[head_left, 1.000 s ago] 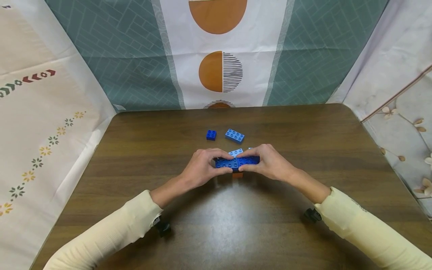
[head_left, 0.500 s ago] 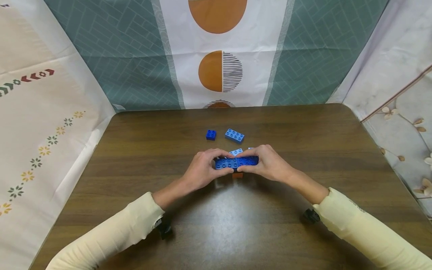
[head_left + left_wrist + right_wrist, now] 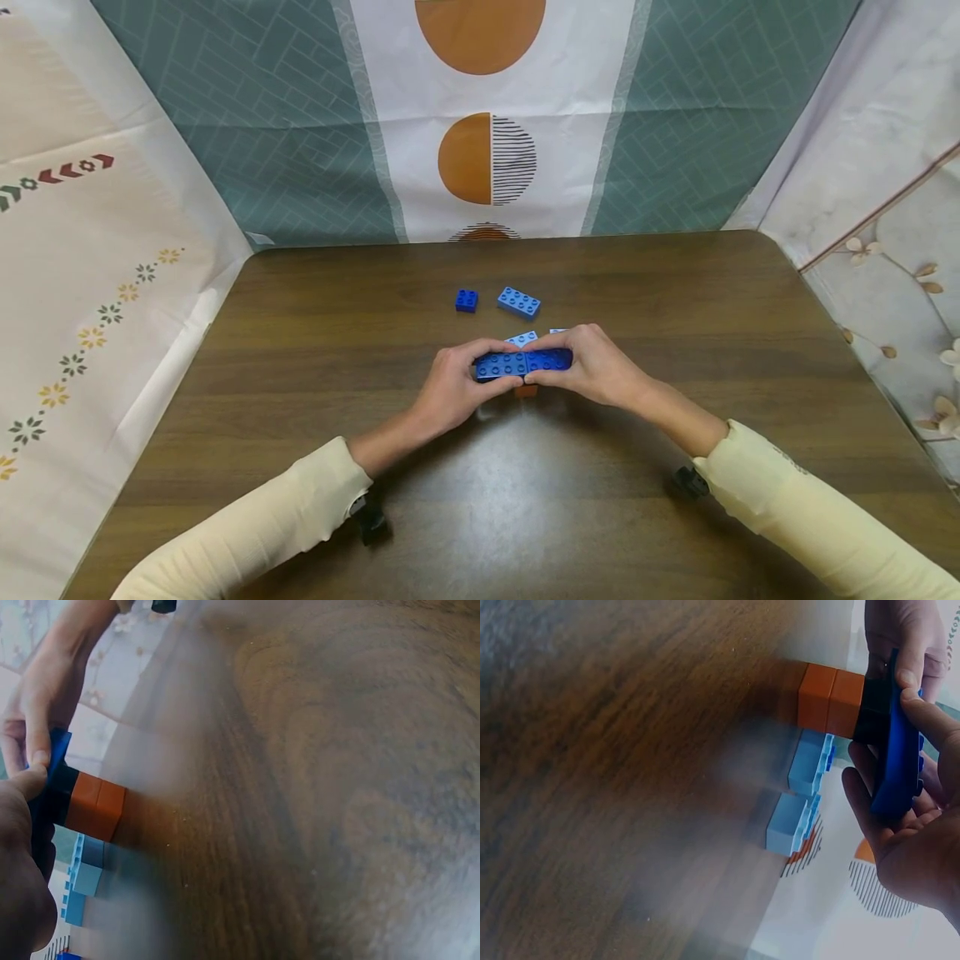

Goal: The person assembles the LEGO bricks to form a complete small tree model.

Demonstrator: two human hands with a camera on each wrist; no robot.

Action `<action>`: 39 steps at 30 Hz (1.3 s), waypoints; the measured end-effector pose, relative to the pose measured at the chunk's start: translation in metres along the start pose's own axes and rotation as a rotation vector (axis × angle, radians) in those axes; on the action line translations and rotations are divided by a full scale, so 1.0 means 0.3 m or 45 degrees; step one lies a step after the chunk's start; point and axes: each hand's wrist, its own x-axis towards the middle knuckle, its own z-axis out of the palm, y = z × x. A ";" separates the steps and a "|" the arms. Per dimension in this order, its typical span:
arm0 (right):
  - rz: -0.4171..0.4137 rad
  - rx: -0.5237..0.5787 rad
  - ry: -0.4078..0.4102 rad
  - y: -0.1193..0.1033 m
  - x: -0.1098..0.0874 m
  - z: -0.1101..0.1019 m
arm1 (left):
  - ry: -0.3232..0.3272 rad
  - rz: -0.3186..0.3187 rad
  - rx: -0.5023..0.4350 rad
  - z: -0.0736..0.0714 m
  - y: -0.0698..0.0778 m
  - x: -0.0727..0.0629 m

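Note:
Two blue toy bricks lie end to end atop a small stack at mid-table. My left hand [image 3: 448, 387] pinches the left blue brick [image 3: 499, 367] between thumb and fingers. On the other side, my right hand [image 3: 596, 368] grips the darker blue brick [image 3: 551, 360] the same way. Both thumbs meet near the seam, on the side facing me. Beneath the pair sits a dark brick [image 3: 872, 712], resting on two orange bricks [image 3: 829, 697] at the bottom, as the right wrist view shows. Fingers cover the outer ends of the blue bricks.
Behind the stack lie a light blue brick [image 3: 522, 339] and another pale blue brick [image 3: 558, 331], partly hidden by my hands. Farther back are a small dark blue brick [image 3: 467, 301] and a medium blue brick [image 3: 519, 302]. The wooden table [image 3: 337, 317] ends at patterned cloths.
Both hands keep their hold on the blue bricks, which stay over the stack. My left forearm has shifted slightly inward and toward me; the whole view has drifted a little.

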 end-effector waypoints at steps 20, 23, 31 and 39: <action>0.054 -0.009 -0.009 -0.003 -0.002 0.006 | -0.008 0.039 0.125 0.003 -0.001 0.006; 0.056 0.000 -0.013 0.003 -0.002 0.006 | -0.017 0.033 0.143 -0.001 0.002 0.008; 0.014 0.040 0.060 0.035 -0.014 0.030 | -0.019 0.032 0.140 -0.002 0.003 0.003; 0.038 0.124 0.053 0.052 -0.022 0.023 | -0.020 0.039 0.156 -0.001 0.006 0.003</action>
